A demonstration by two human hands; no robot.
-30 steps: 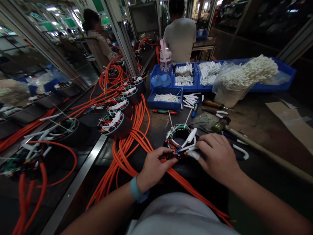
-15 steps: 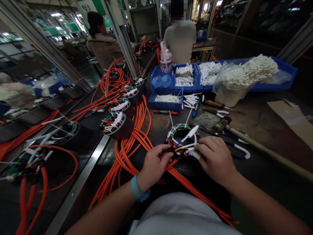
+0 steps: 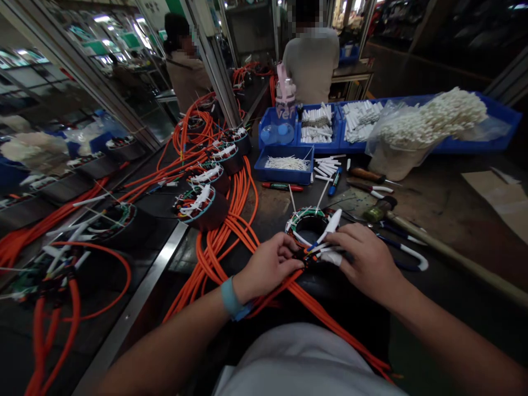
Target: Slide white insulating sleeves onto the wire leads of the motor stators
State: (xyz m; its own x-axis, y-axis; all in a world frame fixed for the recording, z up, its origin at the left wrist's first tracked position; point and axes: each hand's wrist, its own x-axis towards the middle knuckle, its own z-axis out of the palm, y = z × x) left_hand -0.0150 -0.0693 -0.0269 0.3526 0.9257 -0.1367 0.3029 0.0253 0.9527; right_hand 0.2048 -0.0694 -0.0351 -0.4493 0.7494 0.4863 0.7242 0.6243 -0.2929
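Note:
A motor stator (image 3: 293, 220), a ring wound with wire and green-and-white lacing, sits on the bench in front of me. Thick orange cables (image 3: 319, 308) run from its near side toward my body. At the near rim my left hand (image 3: 270, 263) pinches the dark-sleeved wire leads (image 3: 304, 256). My right hand (image 3: 369, 261) is closed on the thin white-sleeved wires beside them, its thumb wrapped in white. A thicker white sleeve (image 3: 334, 220) sticks up by the right fingertips, above a blue wire. The exact grip points are partly hidden by my fingers.
More stators (image 3: 202, 206) line the left, among orange cable bundles (image 3: 235, 203). Behind are a small blue tray (image 3: 284, 177) of white ties and blue bins (image 3: 319, 144) of white sleeves. To the right lie a mallet (image 3: 445, 247), pliers and a screwdriver (image 3: 367, 175). Two people are beyond.
My left hand has shifted slightly right along the leads, its thumb now straighter. The thick white sleeve has swung more upright beside my right fingers. The whole view has moved a little.

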